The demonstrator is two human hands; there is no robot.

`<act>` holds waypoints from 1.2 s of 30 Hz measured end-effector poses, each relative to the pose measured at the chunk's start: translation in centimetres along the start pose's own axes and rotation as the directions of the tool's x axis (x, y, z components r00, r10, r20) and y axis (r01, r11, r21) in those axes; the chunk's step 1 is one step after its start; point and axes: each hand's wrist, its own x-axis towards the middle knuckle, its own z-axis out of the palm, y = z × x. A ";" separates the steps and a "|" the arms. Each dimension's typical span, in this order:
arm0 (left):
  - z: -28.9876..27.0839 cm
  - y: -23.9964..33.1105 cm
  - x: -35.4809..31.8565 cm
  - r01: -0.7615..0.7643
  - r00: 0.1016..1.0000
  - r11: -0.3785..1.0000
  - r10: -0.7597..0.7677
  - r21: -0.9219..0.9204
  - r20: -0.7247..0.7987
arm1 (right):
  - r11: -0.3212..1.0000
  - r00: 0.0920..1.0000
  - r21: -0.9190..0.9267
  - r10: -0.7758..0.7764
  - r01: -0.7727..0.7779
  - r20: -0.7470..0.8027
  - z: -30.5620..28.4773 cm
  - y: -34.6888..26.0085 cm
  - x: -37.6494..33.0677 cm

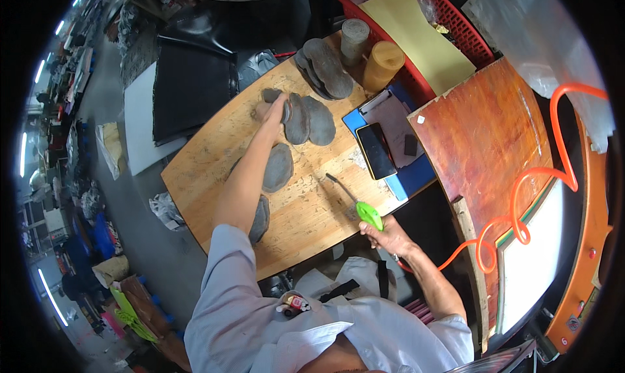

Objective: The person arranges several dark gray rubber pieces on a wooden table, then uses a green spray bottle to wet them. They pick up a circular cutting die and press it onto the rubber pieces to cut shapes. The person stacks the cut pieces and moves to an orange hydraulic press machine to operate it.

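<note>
My left hand (270, 111) reaches to the far part of the wooden table (319, 216), its fingers closed on a dark grey oval pad (272, 95). Beside it, a group of overlapping grey oval pads (309, 120) lies flat. Another grey pad (278, 167) is next to my left forearm, and more pads (260, 220) sit at the table's near left edge, partly behind my arm. In my right hand (388, 236) is a green air blow gun (369, 215), its thin dark nozzle pointing up and left over the table. An orange coiled hose (485, 243) runs towards that hand.
A stack of grey pads (325, 70), a grey cylinder (355, 41) and a tan roll (383, 65) stand at the far edge. A phone (375, 151) lies on a blue clipboard (416, 175). Beyond are a red basket (449, 21) and, to the right, a reddish board (485, 132).
</note>
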 end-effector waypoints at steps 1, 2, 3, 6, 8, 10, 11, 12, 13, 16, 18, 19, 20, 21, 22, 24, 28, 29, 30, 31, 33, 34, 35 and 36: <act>-2.0 -0.2 -1.5 0.028 0.978 0.986 0.007 -0.162 0.210 | 1.000 1.000 0.009 -0.003 0.003 0.007 -0.2 -0.2 0.3; -4.0 -0.5 -3.5 -0.084 0.960 0.982 0.126 -0.171 0.251 | 0.999 0.999 0.045 -0.020 0.018 0.043 -0.2 -0.6 0.8; -5.6 -0.9 -5.8 -0.177 0.935 0.968 0.222 -0.176 0.277 | 0.997 0.993 0.067 -0.037 0.029 0.115 -0.1 -1.1 1.3; -9.6 -2.1 -12.8 0.144 0.792 0.762 0.294 -0.631 0.536 | 0.994 0.949 0.021 -0.106 0.104 0.297 1.1 -2.9 2.8; -11.1 -3.0 -16.5 0.264 0.798 0.706 0.222 -0.657 0.560 | 0.993 0.962 -0.013 -0.113 0.120 0.249 2.3 -4.1 4.0; -12.0 -3.7 -18.1 0.323 0.790 0.655 0.210 -0.683 0.575 | 0.997 0.975 0.031 -0.078 0.073 0.208 3.3 -4.7 4.4; -12.2 -4.1 -18.5 0.329 0.792 0.641 0.213 -0.693 0.573 | 0.998 0.956 -0.016 -0.051 0.058 0.289 3.7 -4.7 4.2; -12.4 -4.5 -18.8 0.325 0.828 0.653 0.153 -0.684 0.539 | 0.996 0.925 -0.035 -0.063 0.082 0.374 4.1 -4.5 4.0; -12.7 -4.9 -18.9 0.329 0.834 0.636 0.151 -0.698 0.530 | 0.994 0.896 -0.096 -0.001 0.048 0.444 4.3 -4.2 3.8; -13.2 -5.9 -18.9 0.283 0.836 0.654 0.190 -0.701 0.515 | 0.992 0.986 -0.108 0.086 -0.071 0.142 4.5 -3.2 3.1; -13.3 -6.4 -18.8 0.198 0.850 0.718 0.212 -0.667 0.482 | 1.000 0.971 -0.024 0.018 -0.013 0.239 4.8 -2.6 2.7; -13.4 -6.6 -18.8 0.154 0.856 0.750 0.224 -0.644 0.466 | 0.999 0.951 -0.039 0.009 0.003 0.310 5.0 -2.5 2.7; -13.4 -6.7 -18.6 0.165 0.867 0.760 0.192 -0.629 0.459 | 0.999 0.898 -0.037 0.009 0.008 0.439 5.1 -2.4 2.5; -13.3 -6.8 -18.3 0.174 0.866 0.756 0.188 -0.631 0.464 | 0.993 0.913 -0.110 0.016 0.031 0.407 5.1 -2.4 2.6; -13.2 -7.0 -18.0 0.183 0.858 0.744 0.197 -0.642 0.473 | 0.998 0.963 -0.011 -0.061 0.066 0.263 5.1 -2.3 2.4; -12.9 -7.3 -17.2 0.068 0.921 0.861 0.141 -0.504 0.364 | 0.999 0.996 0.040 -0.015 0.012 0.083 5.1 -2.0 2.4; -11.5 -8.1 -16.5 -0.298 0.953 0.938 0.283 0.175 0.107 | 0.999 0.916 -0.029 0.046 -0.038 0.398 4.6 -0.7 1.8; -10.5 -8.5 -16.5 -0.346 0.938 0.912 0.333 0.222 0.096 | 0.998 0.965 -0.033 0.066 -0.059 0.254 4.4 -0.3 1.8; -10.1 -8.8 -16.8 -0.584 0.803 0.698 0.572 0.415 0.169 | 0.991 0.979 -0.056 0.125 -0.118 0.163 4.0 0.0 1.8; -9.0 -9.1 -17.0 -0.580 0.786 0.606 0.592 0.545 0.178 | 0.997 0.992 0.036 0.059 -0.063 0.108 3.6 0.3 1.7; -7.2 -9.5 -17.3 -0.559 0.754 0.442 0.622 0.701 0.209 | 0.995 0.986 -0.095 0.051 -0.036 0.161 2.7 0.6 1.4; -6.9 -9.4 -17.5 -0.554 0.735 0.378 0.641 0.742 0.222 | 0.984 0.981 -0.171 0.079 -0.048 0.180 2.3 0.7 1.2; -6.5 -9.2 -17.6 -0.549 0.714 0.310 0.657 0.776 0.242 | 0.975 0.975 -0.216 0.090 -0.044 0.205 1.8 0.7 0.9; -6.0 -8.8 -17.4 -0.509 0.739 0.269 0.623 0.818 0.255 | 0.985 0.988 -0.169 0.061 -0.037 0.141 1.5 0.7 0.7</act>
